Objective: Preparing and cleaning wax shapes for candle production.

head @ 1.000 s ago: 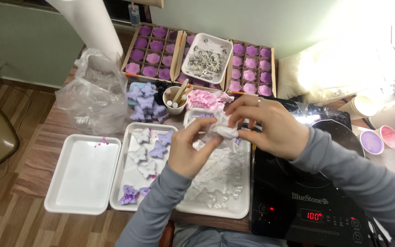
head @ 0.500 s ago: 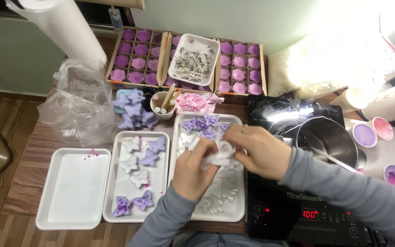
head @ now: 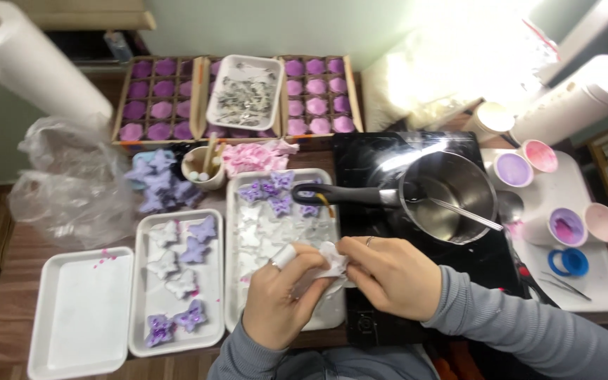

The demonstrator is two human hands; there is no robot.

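Note:
My left hand (head: 278,294) and my right hand (head: 387,274) meet over the near end of a white tray (head: 231,309), both gripping a crumpled white tissue wrapped around a small clear piece (head: 328,264). The tray under them holds clear and purple butterfly shapes (head: 270,196). A second white tray (head: 138,338) to the left carries white and purple butterfly shapes (head: 193,250). Most of what is inside the tissue is hidden by my fingers.
A black cooktop (head: 374,158) holds a steel saucepan (head: 448,195), its handle pointing left. An empty white tray (head: 79,317) lies far left. Cardboard boxes of purple pieces (head: 156,98), a clear plastic bag (head: 65,186), a paper roll (head: 26,63) and paint cups (head: 564,225) surround them.
My hands have come down and nearer to me with the tissue, from above the tray's far end to its near end. The view has shifted right, showing the whole saucepan.

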